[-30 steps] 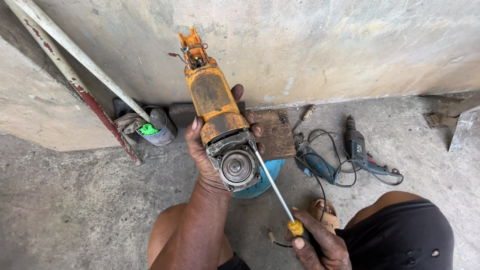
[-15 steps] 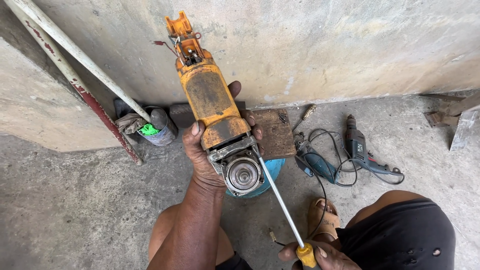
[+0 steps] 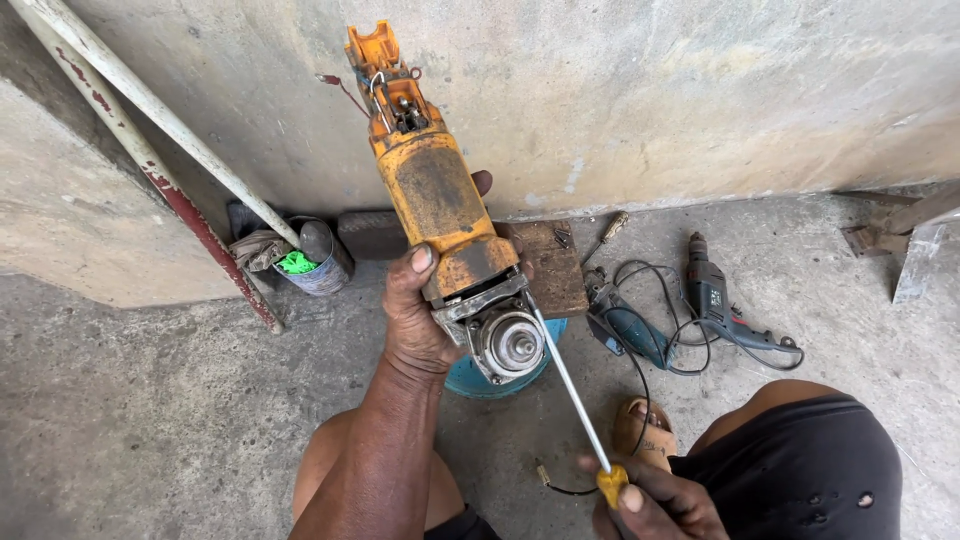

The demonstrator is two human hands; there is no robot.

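Note:
My left hand (image 3: 418, 320) grips a worn orange angle grinder body (image 3: 438, 205), held upright with its open rear end and loose wires pointing up at the wall. Its grey metal gear head (image 3: 503, 338) faces me. My right hand (image 3: 650, 500) holds a long screwdriver by its yellow handle (image 3: 612, 484). The steel shaft (image 3: 566, 385) runs up and left, its tip touching the right side of the gear head.
A blue round lid (image 3: 470, 380) lies on the concrete floor under the grinder. A power drill (image 3: 712, 292), a teal tool (image 3: 632, 330) and cables lie to the right. A wooden block (image 3: 552, 262), a tin with rags (image 3: 305, 262) and two leaning pipes (image 3: 150, 105) stand by the wall.
The grinder has risen and tilted more upright toward the wall. My right hand with the screwdriver has dropped lower in view, the tip staying at the gear head.

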